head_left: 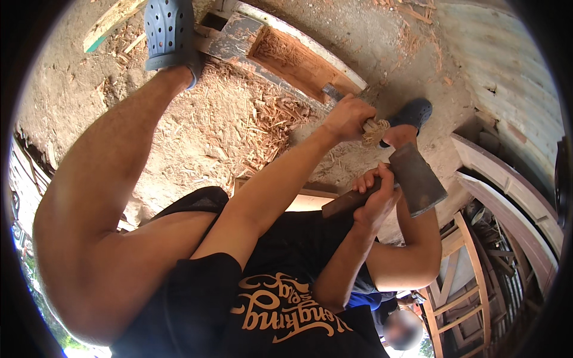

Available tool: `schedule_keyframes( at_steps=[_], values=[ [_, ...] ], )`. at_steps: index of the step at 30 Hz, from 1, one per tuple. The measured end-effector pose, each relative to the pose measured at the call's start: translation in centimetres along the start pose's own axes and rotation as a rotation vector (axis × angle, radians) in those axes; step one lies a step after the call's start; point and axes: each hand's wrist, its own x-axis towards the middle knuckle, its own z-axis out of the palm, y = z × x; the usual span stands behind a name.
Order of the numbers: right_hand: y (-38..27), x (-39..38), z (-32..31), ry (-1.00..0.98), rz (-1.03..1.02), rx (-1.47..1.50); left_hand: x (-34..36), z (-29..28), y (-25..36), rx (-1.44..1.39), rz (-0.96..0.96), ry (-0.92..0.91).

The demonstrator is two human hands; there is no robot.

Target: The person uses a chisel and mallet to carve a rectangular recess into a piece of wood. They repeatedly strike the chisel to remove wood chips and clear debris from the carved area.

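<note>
A: What's gripped by the left hand [347, 117]?

B: A chisel [332, 92], closed tight round its frayed, rope-wound handle; blade end is set against the notch cut in the wooden beam [280, 53], far centre.

A: And the right hand [376, 194]?

B: Wrapped round a short wooden haft; a hatchet [418, 179] is held w/ its dark metal head raised just right of the chisel, not touching it.

A: Surroundings?

B: Wood chips [239, 128] are scattered on the dirt floor near the beam. Blue clog [170, 30] is planted far left, dark clog [412, 113] right of the chisel.
</note>
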Motion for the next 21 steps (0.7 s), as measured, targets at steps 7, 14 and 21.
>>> schedule_keyframes(
  at_steps=[7, 14, 21],
  values=[
    [1.5, 0.3, -0.2, 0.083, -0.114, 0.116, -0.6, 0.7, -0.3, 0.007, 0.03, -0.029],
    [3.4, 1.2, -1.1, 0.066, 0.152, -0.146, -0.7, 0.8, -0.3, 0.043, 0.021, -0.055],
    [4.8, 1.8, -0.4, 0.041, 0.131, -0.224, -0.5, 1.4, -0.3, 0.065, 0.035, -0.095]
  ],
)
